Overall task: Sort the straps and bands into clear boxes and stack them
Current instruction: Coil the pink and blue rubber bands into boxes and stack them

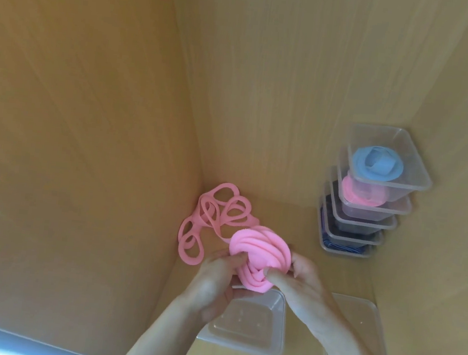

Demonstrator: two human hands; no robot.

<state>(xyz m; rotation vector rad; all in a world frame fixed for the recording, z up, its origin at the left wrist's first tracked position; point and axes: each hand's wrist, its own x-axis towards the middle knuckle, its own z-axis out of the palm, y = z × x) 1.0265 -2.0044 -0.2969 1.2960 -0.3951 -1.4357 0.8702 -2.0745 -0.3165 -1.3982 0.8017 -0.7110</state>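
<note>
Lower centre: empty clear plastic box (253,328). Just above it, left grip (212,280) and right grip (305,279) both clasp the soft pink rubbery band coil (259,253). Its looped tail (214,216) trails up-left. Judged light, floppy and springy, so pinch the coil's sides. Stack of filled clear boxes (370,198) at centre right.

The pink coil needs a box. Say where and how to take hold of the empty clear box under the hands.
Probably best: pinch the near wall of the empty clear box, coming down from the person's side. It sits open side up, so a thumb can hook over the rim; the left hand and pink coil overhang its far edge.
</note>
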